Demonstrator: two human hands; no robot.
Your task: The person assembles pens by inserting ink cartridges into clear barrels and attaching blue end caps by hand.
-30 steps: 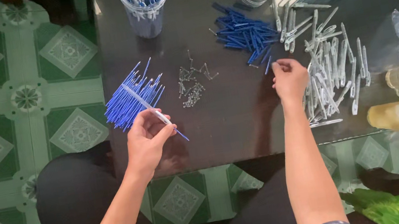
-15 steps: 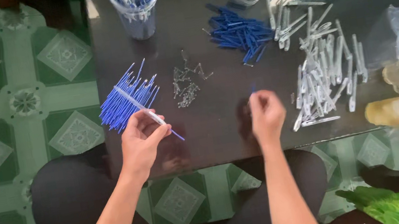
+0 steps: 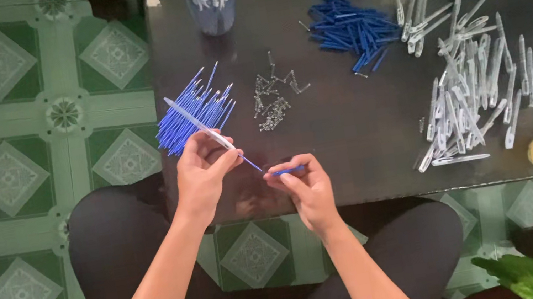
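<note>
You are seeing: surface (image 3: 349, 128) showing glossy black | floor (image 3: 9, 163) showing green diamond-patterned tiles | refills (image 3: 192, 115) showing blue | caps (image 3: 354, 26) showing dark blue | barrels (image 3: 472, 86) showing clear

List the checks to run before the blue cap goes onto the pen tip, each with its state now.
1. Left hand grips the clear pen barrel: ok.
2. Blue tip sticks out past the fingers: ok.
3. Right hand pinches the blue cap: ok.
4. Cap lined up with the tip: not ok, it lies crosswise, beside it.
5. Cap's open end faces the tip: cannot tell.
6. Spring inside the barrel: cannot tell.
</note>
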